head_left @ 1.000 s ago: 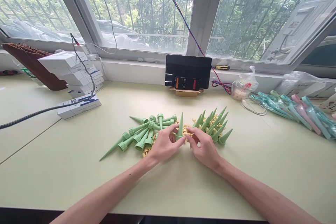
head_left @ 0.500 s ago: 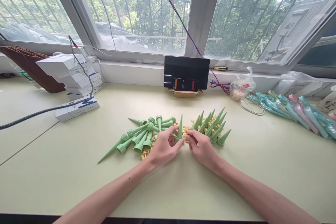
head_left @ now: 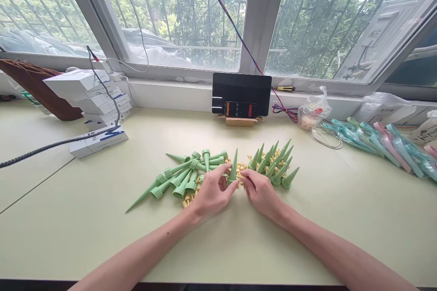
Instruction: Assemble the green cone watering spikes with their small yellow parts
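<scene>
At the middle of the pale green table (head_left: 218, 245), the person's two hands are meeting over a heap of plastic parts. The left hand (head_left: 211, 193) is pinching a green spike (head_left: 234, 168) near its wide base, thumb and forefinger closed on it, and is holding it upright with the tip pointing to twelve o'clock. The right hand (head_left: 261, 191) is coming in from three o'clock with its fingertips pressed together at the foot of the same spike. They seem to be gripping a small yellow piece (head_left: 241, 174), though it is too tiny to be sure.

At nine o'clock from the hands, a pile of spikes (head_left: 177, 177) is lying flat, tips pointing mostly out towards eight o'clock. At two o'clock, a cluster of spikes (head_left: 276, 166) is resting with tips angled up towards one o'clock, just beside the right hand. More yellow bits (head_left: 243, 165) are lying between the two groups, just past the fingers.

At twelve o'clock, near the window sill, a phone (head_left: 241, 109) is sitting on a small wooden stand (head_left: 239, 121), leaning against a black screen (head_left: 241, 88). At ten o'clock, a stack of white boxes (head_left: 88, 95) is standing well apart from the hands, with a dark cable (head_left: 41, 148) running across it. At one o'clock a plastic bag (head_left: 312, 113) is resting by the sill, and at two o'clock, near the table's edge, a row of teal and pink clips (head_left: 382, 145) is lying.
</scene>
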